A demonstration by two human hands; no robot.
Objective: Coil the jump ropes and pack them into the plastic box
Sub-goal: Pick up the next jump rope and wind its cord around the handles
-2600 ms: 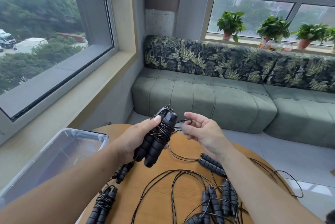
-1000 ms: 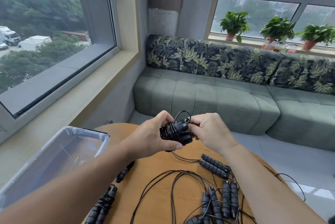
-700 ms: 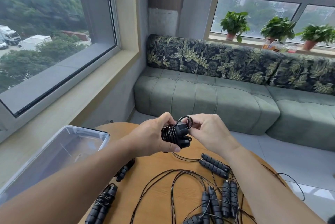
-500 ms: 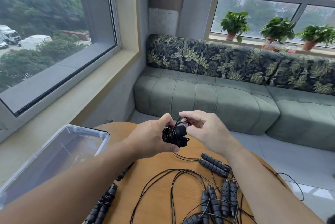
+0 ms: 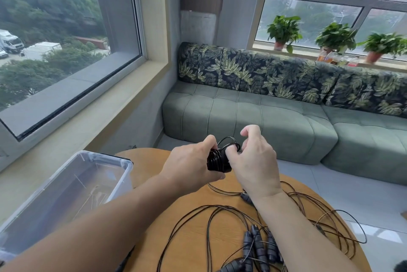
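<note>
Worktop (image 5: pixel 193 223): carries the loose ropes (image 5: pixel 220 218) awaiting coiling.
Plastic box (image 5: pixel 105 162): open at left edge, within reach.
Left hand (image 5: pixel 191 168): you grip the wound jump rope (image 5: pixel 217 160), held above the worktop.
Right hand (image 5: pixel 253 161): fingertips pinch its end loop, securing it.

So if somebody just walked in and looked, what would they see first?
Probably the two hands in the middle: the left hand grips a black coiled jump rope while the right hand pinches its last loop. Below them, loose jump ropes lie tangled on the round wooden table. At the left stands a clear plastic box with no rope in it.
</note>
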